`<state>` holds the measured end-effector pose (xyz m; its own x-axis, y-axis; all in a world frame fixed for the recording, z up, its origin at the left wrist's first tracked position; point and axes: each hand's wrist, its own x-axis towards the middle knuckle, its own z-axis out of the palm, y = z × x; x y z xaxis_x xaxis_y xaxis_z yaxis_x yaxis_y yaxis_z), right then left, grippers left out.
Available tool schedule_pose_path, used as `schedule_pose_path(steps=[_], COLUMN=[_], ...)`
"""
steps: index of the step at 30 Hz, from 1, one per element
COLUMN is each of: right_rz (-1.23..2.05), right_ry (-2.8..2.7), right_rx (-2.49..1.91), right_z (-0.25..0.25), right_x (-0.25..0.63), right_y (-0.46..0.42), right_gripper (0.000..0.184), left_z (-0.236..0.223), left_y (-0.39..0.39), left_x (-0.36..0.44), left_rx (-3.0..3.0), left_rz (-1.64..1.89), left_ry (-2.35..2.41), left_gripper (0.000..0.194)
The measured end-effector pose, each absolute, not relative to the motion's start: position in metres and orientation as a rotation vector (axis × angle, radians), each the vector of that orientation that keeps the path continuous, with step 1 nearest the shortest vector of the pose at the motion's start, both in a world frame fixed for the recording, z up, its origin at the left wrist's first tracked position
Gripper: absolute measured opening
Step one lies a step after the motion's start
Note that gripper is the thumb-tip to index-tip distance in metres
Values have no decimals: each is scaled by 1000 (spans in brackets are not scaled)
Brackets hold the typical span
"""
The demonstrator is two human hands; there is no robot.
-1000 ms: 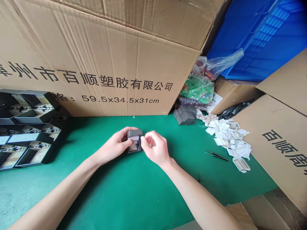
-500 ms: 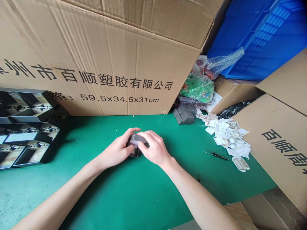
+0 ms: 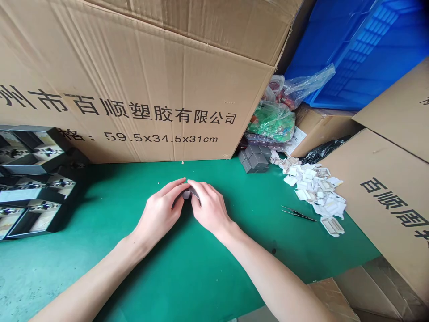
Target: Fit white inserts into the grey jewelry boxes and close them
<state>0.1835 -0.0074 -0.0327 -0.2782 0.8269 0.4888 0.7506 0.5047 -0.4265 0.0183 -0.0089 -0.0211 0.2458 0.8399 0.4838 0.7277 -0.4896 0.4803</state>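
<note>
Near the middle of the green table, my left hand (image 3: pixel 164 203) and my right hand (image 3: pixel 209 203) curl in from either side around a small dark grey box (image 3: pixel 192 191). Fingers of both hands meet at its far side, and the thumbs lie on the near side. Only a dark slanted edge and a pale patch of the box show between them; the rest is covered. To the right, a stack of similar grey boxes (image 3: pixel 256 160) stands by the large carton. A pair of tweezers (image 3: pixel 298 213) lies to the right of my right hand.
White paper and plastic pieces (image 3: pixel 315 185) are heaped at the right. Black display trays (image 3: pixel 36 188) stand at the left. A large carton (image 3: pixel 144 80) walls off the back, with plastic bags (image 3: pixel 273 120) and a blue crate (image 3: pixel 355 53) beyond its right edge. Another carton (image 3: pixel 385 179) stands right.
Both hands have closed in further over the box, hiding its grey top and the dark lower part that showed before. The view has shifted slightly to the right.
</note>
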Motion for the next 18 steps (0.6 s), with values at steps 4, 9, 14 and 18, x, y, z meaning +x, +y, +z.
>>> schedule_pose_path(steps=[4,9,14,18], right_rz=[103,70,-2,-52], right_ry=[-2111,-2109,-2117,-2127], right_rx=[-1309,-1330,-1339,-1332], right_z=[-32,-31,-33,-34], right_x=[186,185,185,186], right_y=[-7,-7,-5,-4], right_gripper=[37,36,36,35], left_z=[-28,-25,-25,-27], left_y=[-7,-9,-10,-10], left_x=[16,17,17,17], left_rx=[2380,2371,2395,2425], left_rz=[1020,937,914,933], left_ry=[1504,1545,1556,1535], left_gripper=[38,40,41,41])
